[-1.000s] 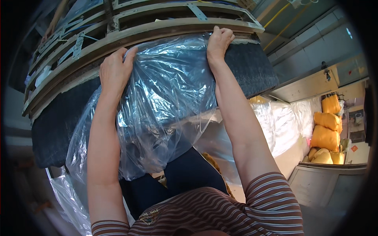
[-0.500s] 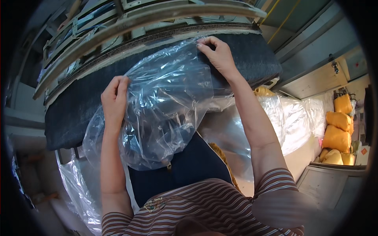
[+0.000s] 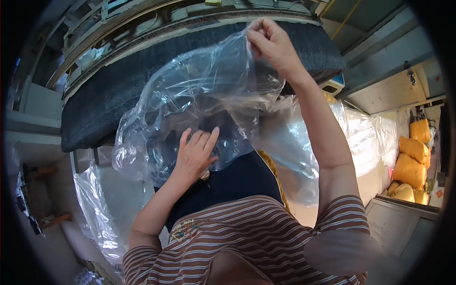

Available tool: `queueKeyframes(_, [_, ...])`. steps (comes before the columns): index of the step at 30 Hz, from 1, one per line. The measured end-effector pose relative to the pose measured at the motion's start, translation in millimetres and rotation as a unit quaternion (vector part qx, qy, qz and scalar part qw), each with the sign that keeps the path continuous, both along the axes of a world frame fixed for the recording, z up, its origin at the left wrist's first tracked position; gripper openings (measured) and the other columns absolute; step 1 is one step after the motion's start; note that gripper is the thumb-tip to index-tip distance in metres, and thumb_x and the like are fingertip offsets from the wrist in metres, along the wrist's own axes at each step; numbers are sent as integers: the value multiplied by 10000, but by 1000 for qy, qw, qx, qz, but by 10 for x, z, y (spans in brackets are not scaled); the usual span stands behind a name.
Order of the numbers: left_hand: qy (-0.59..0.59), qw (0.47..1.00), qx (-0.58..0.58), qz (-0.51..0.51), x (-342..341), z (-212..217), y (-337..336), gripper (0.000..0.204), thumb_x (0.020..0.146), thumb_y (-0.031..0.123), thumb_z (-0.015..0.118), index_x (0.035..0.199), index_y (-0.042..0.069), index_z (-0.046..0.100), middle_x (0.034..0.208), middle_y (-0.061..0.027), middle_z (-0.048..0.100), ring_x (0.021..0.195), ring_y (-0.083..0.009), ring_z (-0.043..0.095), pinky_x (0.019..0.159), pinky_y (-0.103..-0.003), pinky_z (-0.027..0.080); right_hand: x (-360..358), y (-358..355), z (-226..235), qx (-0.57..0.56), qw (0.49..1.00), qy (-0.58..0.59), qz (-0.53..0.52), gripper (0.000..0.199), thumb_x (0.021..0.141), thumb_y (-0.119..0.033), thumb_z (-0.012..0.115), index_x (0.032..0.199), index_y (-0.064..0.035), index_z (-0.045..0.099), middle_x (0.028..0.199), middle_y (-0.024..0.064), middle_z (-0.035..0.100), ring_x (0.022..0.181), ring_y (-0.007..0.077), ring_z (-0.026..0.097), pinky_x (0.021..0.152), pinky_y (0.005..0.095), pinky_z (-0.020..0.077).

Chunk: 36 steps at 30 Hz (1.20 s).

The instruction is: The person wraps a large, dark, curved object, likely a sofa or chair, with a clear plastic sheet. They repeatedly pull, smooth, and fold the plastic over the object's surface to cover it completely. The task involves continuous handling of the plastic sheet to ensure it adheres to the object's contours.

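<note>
A large clear plastic bag (image 3: 190, 80) spreads from the dark padded bench edge down over my lap. My right hand (image 3: 273, 42) pinches its upper right corner and holds it raised over the bench. Fingers spread, my left hand (image 3: 195, 154) lies on or just above the bag's lower part, near my dark trousers (image 3: 232, 183); whether it touches the film I cannot tell. The bag is crumpled and see-through, with its left side bulging out past my left forearm.
The dark-covered bench (image 3: 109, 104) runs across in front of me, with a slatted wooden frame (image 3: 107, 35) behind it. More clear plastic sheeting (image 3: 351, 135) lies to the right, and another sheet (image 3: 95, 204) hangs at left. Orange bundles (image 3: 409, 168) are stacked at far right.
My left hand has let go of the bag's left edge and moved down and right, fingers spreading. My right hand has lifted its corner higher and slightly right.
</note>
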<state>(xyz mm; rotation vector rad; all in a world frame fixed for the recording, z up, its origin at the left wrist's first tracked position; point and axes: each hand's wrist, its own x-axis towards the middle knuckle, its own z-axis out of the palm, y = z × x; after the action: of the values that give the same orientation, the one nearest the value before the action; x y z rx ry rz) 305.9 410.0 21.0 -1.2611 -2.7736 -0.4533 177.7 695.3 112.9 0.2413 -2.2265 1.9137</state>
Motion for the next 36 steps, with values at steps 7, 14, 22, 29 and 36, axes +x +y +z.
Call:
queueKeyframes(7, [-72,986,149,-31,158,-110,-95,455,739,267,723,1127,84,571,1065,-88,569,1005,-281,547,903,-432,382,130,-339,109,22,999,21,34,130,924,-203,587,947,-90,528,731,-50,513,637,21,462,562,173,374])
queueKeyframes(14, [-161,965,204,-31,171,-423,-206,185,782,115,674,949,56,621,914,-70,614,862,-252,591,861,-377,401,204,-609,162,62,996,34,46,131,904,-164,587,901,-36,561,700,-32,534,645,47,498,591,213,411])
queueKeyframes(22, [0,675,641,366,-262,1075,-1487,255,938,57,481,1181,-1,530,1100,-74,570,1053,-124,512,896,-254,403,701,-711,566,90,989,-9,120,177,933,-221,566,873,-55,581,654,-61,455,582,14,395,527,185,327])
queueKeyframes(29, [236,921,306,58,-250,1760,-336,404,780,171,733,1140,28,617,1207,-113,563,1159,-223,499,998,-339,358,1000,-917,779,75,987,58,132,174,926,-183,590,903,-12,613,691,-62,495,630,23,417,547,196,347])
queueKeyframes(36, [-147,938,306,-74,-705,1750,-132,155,780,114,714,887,6,684,909,-35,655,968,-150,583,883,-303,426,1035,-817,748,113,980,80,143,170,884,-187,645,891,-20,613,676,-35,486,611,30,403,524,202,328])
